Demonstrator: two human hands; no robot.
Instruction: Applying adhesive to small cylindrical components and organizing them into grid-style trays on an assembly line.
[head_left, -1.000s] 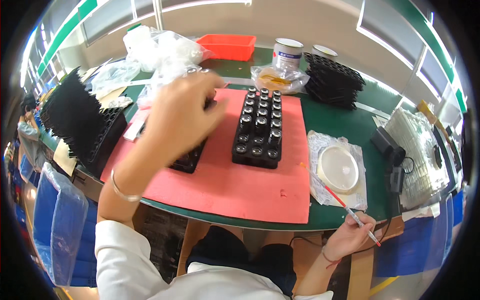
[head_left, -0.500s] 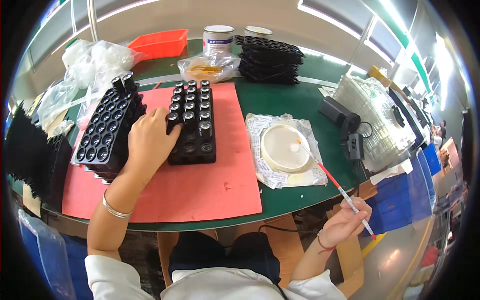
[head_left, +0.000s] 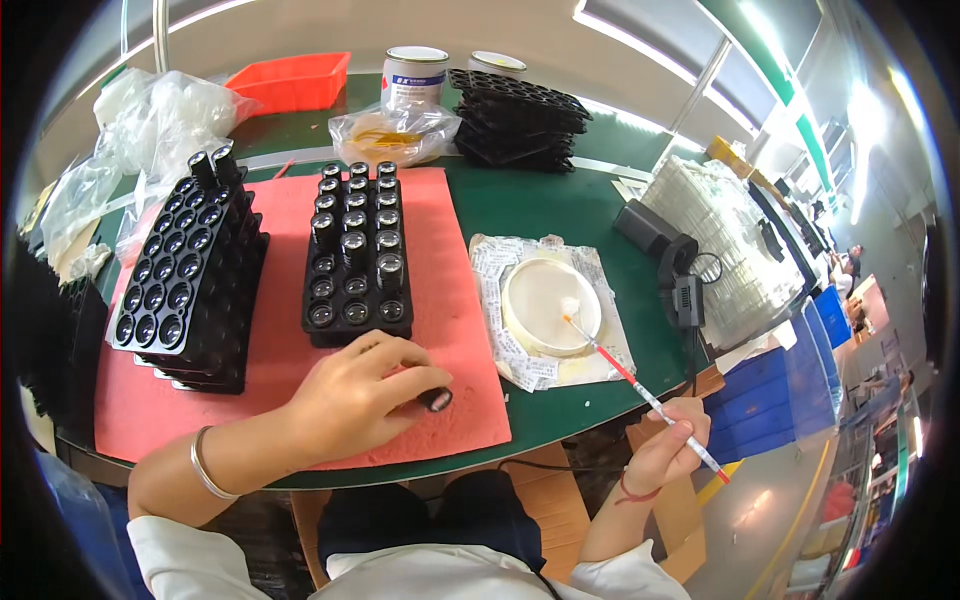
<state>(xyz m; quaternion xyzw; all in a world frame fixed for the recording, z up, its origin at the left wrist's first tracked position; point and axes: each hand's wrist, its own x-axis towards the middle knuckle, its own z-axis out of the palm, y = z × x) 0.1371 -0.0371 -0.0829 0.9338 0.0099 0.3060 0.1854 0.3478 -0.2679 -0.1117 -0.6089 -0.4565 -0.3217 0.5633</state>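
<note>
My left hand [head_left: 355,395] rests on the red foam mat [head_left: 300,330] near its front edge and grips a small black cylindrical part [head_left: 434,399] between thumb and fingers. Just beyond it stands a black tray [head_left: 357,260] of several such parts. My right hand [head_left: 672,443], past the table's front edge, holds a thin red-and-white swab stick [head_left: 640,390]. The stick's tip reaches into a shallow white dish [head_left: 550,305] lying on crumpled paper.
A stack of black trays [head_left: 185,275] with round sockets sits at the left on the mat. At the back are a red bin [head_left: 292,80], two tins [head_left: 415,75], plastic bags [head_left: 395,130] and empty black trays [head_left: 515,120]. A black adapter [head_left: 665,250] lies right.
My left hand came back from the trays to the mat's front edge and now holds a black part. My right hand moved the stick's tip into the white dish. The view turned right.
</note>
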